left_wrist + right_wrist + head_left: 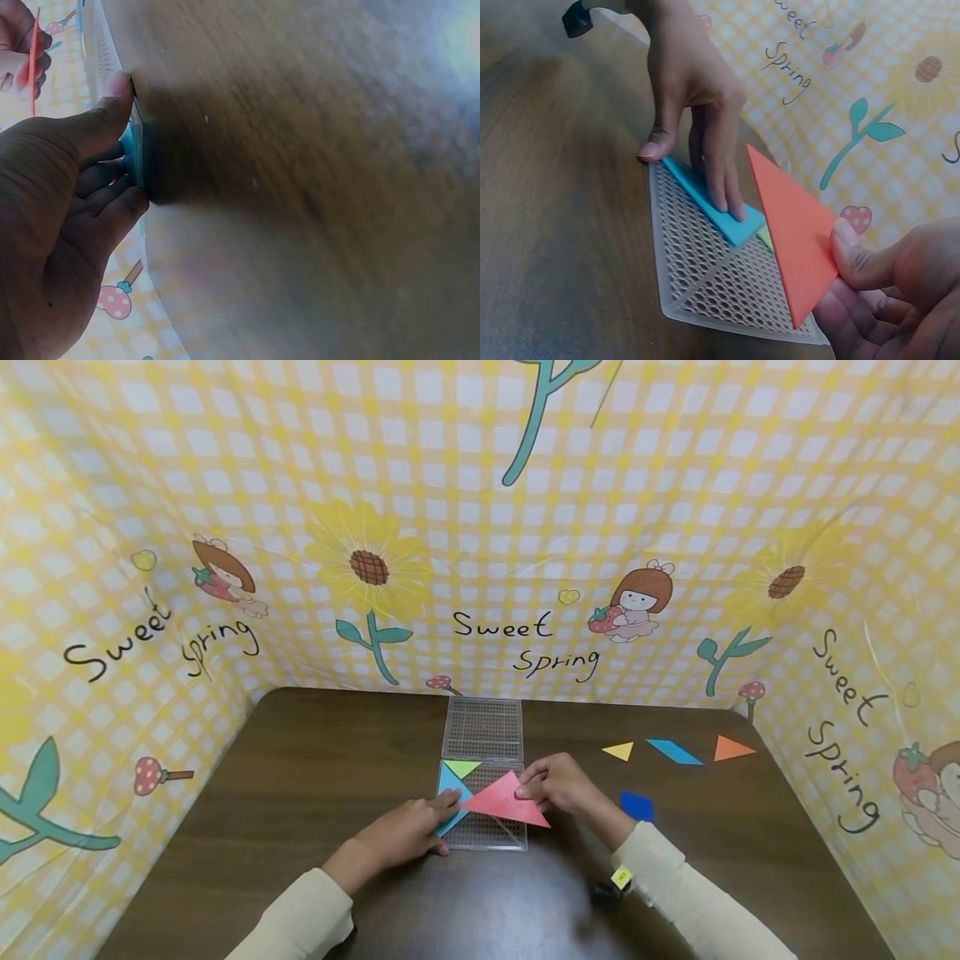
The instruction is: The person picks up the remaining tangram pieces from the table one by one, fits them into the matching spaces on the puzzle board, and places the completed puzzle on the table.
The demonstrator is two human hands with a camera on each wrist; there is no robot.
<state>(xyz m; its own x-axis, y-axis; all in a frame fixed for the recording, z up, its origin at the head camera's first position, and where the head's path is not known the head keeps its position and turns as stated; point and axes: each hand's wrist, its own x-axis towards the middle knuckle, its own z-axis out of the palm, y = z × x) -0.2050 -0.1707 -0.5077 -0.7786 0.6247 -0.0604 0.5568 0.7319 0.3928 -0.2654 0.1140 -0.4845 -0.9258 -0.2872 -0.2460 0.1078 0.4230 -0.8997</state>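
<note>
Needing steadying, seemingly, the blue triangle [739, 231] was pressed by straight left fingers [717, 178]; the pink triangle [502, 797] was pinched by right fingers [538, 768].

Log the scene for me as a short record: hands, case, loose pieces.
Left hand: fingers press the light-blue triangle in the case
Right hand: pinches the red triangle above the case
Case state: open; light-blue triangle and green triangle inside
Loose on table: yellow triangle, blue parallelogram, orange triangle, dark-blue piece
</note>
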